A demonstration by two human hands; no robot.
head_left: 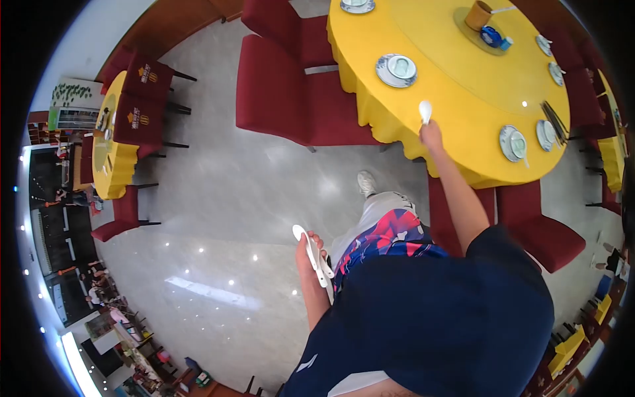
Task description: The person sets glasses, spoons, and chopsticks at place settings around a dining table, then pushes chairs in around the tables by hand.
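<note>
My left hand [309,253] is closed around several white soup spoons [316,266], low at my side above the grey floor. My right hand [431,137] reaches over the edge of the round table with the yellow cloth [456,132]. It grips one white spoon [425,109] by its handle, with the bowl end pointing away from me. Beyond it to the left sits a plate [385,78] with a small pale bowl [401,67] on it. To the right are another plate and bowl setting [512,143] and a further one [546,135].
Dark red chairs [274,89] stand left of the table, and more chairs [539,228] are at its near side. Dark chopsticks [554,120] lie at the right. A brown cup [478,14] and a blue item [490,36] stand on the table. Another yellow table [119,178] is far left.
</note>
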